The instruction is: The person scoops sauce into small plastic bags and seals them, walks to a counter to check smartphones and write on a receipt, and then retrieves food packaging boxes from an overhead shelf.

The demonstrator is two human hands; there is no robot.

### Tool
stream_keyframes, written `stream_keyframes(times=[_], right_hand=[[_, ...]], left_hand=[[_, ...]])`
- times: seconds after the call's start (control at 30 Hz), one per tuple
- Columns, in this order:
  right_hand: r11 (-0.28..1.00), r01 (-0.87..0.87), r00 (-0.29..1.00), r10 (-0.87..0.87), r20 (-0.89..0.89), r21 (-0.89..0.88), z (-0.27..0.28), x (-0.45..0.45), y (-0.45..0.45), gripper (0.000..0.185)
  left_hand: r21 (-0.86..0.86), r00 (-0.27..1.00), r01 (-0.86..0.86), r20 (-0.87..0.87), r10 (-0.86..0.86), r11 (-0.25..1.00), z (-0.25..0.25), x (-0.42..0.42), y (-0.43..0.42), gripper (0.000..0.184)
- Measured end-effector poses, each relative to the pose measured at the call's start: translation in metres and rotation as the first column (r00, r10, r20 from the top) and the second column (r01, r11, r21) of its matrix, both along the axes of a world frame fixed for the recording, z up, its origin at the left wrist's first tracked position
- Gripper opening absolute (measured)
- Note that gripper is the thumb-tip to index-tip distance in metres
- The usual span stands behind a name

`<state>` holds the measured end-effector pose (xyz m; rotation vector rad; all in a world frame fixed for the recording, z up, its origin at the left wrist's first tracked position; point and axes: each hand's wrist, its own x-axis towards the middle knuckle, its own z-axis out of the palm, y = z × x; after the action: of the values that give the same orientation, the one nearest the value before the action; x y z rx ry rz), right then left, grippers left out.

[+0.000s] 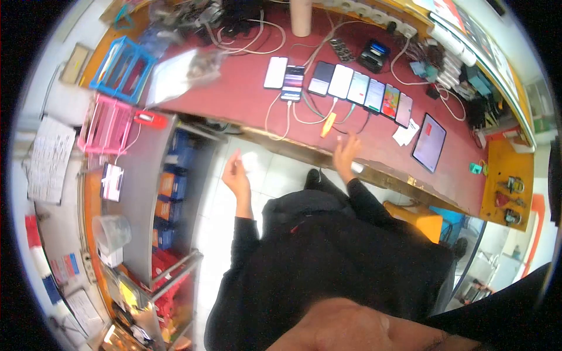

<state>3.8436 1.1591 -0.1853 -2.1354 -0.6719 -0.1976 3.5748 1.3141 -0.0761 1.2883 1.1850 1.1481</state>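
My left hand (236,174) is raised over the floor in front of the table, fingers loosely bent and partly apart, with nothing seen in it. At the table's front edge, my right hand (346,153) has its fingers spread and holds nothing visible. Close to it lies a small yellow-orange object (328,124). Beyond that is a row of several phones, among them a white-faced phone (341,81), a lit phone (293,83) with a cable plugged in, and a phone with a colourful screen (390,100).
A tablet (429,143) and white paper (405,133) lie right on the red tabletop (234,99). Cables and a black case (373,55) are behind the phones. Blue (124,69) and pink (106,124) baskets stand left. A metal cabinet (137,205) flanks the floor. Blurred skin fills the bottom edge.
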Motion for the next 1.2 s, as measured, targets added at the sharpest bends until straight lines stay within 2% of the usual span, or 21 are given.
stream_keyframes(times=[0.13, 0.27, 0.33, 0.4, 0.57, 0.6, 0.67, 0.7, 0.73, 0.77, 0.8, 0.83, 0.87, 0.9, 0.93, 1.0, 1.03, 1.07, 1.13, 1.17, 1.2], right_hand=[[0.848, -0.507, 0.851, 0.521, -0.068, 0.157, 0.044, -0.113, 0.050, 0.037], [0.521, -0.822, 0.433, 0.835, -0.340, 0.230, 0.063, -0.241, 0.098, 0.034], [0.311, -0.928, 0.268, 0.940, -0.212, 0.206, 0.044, -0.315, 0.126, 0.033], [0.120, -0.982, 0.092, 0.978, -0.188, 0.146, 0.035, -0.393, 0.144, 0.033], [-0.164, -0.978, -0.145, 0.978, -0.149, -0.128, -0.037, -0.553, 0.139, 0.038], [-0.259, -0.954, -0.237, 0.960, -0.146, -0.153, -0.068, -0.432, 0.183, 0.039], [-0.418, -0.866, -0.408, 0.908, -0.096, -0.275, -0.121, -0.406, 0.197, 0.042], [-0.418, -0.830, -0.344, 0.904, -0.253, -0.368, -0.134, -0.379, 0.198, 0.043], [-0.414, -0.833, -0.427, 0.903, -0.051, -0.368, -0.159, -0.347, 0.206, 0.043], [-0.401, -0.853, -0.333, 0.911, -0.243, -0.335, -0.175, -0.318, 0.213, 0.042], [-0.227, -0.937, -0.123, 0.926, -0.356, -0.265, -0.175, -0.298, 0.212, 0.040], [-0.216, -0.922, -0.091, 0.928, -0.362, -0.321, -0.201, -0.280, 0.262, 0.033], [-0.213, -0.906, -0.176, 0.975, -0.133, -0.365, -0.197, -0.279, 0.290, 0.026], [-0.126, -0.886, -0.023, 0.973, -0.230, -0.446, -0.186, -0.294, 0.322, 0.021], [-0.078, -0.900, 0.062, 0.951, -0.303, -0.429, -0.159, -0.332, 0.352, 0.025], [-0.015, -0.967, 0.018, 0.991, -0.131, -0.253, -0.110, -0.420, 0.417, 0.032], [0.038, -0.983, 0.051, 0.997, -0.066, -0.181, -0.089, -0.472, 0.452, 0.034], [0.036, -0.990, 0.029, 0.998, 0.058, -0.134, -0.033, -0.547, 0.469, 0.030], [-0.144, -0.988, -0.072, 0.740, 0.669, 0.053, 0.083, -0.661, 0.503, 0.020], [-0.178, -0.974, -0.053, 0.781, 0.622, 0.142, 0.160, -0.711, 0.499, 0.033], [-0.056, -0.974, 0.134, 0.643, 0.754, 0.221, 0.200, -0.743, 0.521, 0.037]], left_hand=[[0.030, 0.997, -0.017, 0.081, 0.014, 0.999, 0.043, -0.076, -0.003, 0.031], [0.143, 0.968, 0.044, 0.238, -0.077, 0.989, 0.128, -0.178, -0.036, 0.064], [0.103, 0.977, 0.027, 0.209, -0.048, 0.994, 0.157, -0.242, -0.066, 0.076], [0.207, 0.985, -0.049, 0.169, 0.013, 0.977, 0.166, -0.308, -0.095, 0.081], [0.326, 0.962, -0.263, 0.162, 0.221, 0.908, 0.159, -0.490, -0.189, 0.085], [0.290, 0.958, -0.286, 0.091, 0.271, 0.913, 0.172, -0.368, -0.135, 0.085], [0.287, 0.923, -0.385, 0.116, 0.367, 0.877, 0.158, -0.388, -0.131, 0.085], [0.272, 0.910, -0.414, 0.123, 0.396, 0.869, 0.153, -0.385, -0.127, 0.085], [0.263, 0.898, -0.439, 0.139, 0.417, 0.859, 0.151, -0.383, -0.129, 0.085], [0.282, 0.877, -0.480, 0.160, 0.453, 0.830, 0.149, -0.379, -0.127, 0.084], [0.272, 0.862, -0.506, 0.134, 0.489, 0.818, 0.145, -0.377, -0.127, 0.084], [0.293, 0.850, -0.523, 0.118, 0.513, 0.800, 0.126, -0.384, -0.108, 0.084], [0.288, 0.834, -0.544, 0.085, 0.545, 0.788, 0.117, -0.396, -0.093, 0.083], [0.304, 0.801, -0.566, -0.018, 0.599, 0.766, 0.104, -0.408, -0.083, 0.081], [0.319, 0.774, -0.587, -0.048, 0.631, 0.744, 0.081, -0.434, -0.077, 0.079], [0.308, 0.718, -0.646, -0.068, 0.693, 0.699, 0.047, -0.478, -0.068, 0.071], [0.371, 0.593, -0.650, -0.298, 0.748, 0.663, 0.027, -0.505, -0.070, 0.058], [0.272, 0.589, -0.728, -0.221, 0.777, 0.629, 0.030, -0.549, -0.085, 0.048], [0.104, 0.537, -0.820, -0.201, 0.819, 0.563, 0.028, -0.580, -0.097, 0.038], [0.076, 0.495, -0.845, -0.259, 0.829, 0.529, 0.030, -0.599, -0.100, 0.036], [0.065, 0.455, -0.865, -0.320, 0.831, 0.498, 0.033, -0.615, -0.100, 0.034]])
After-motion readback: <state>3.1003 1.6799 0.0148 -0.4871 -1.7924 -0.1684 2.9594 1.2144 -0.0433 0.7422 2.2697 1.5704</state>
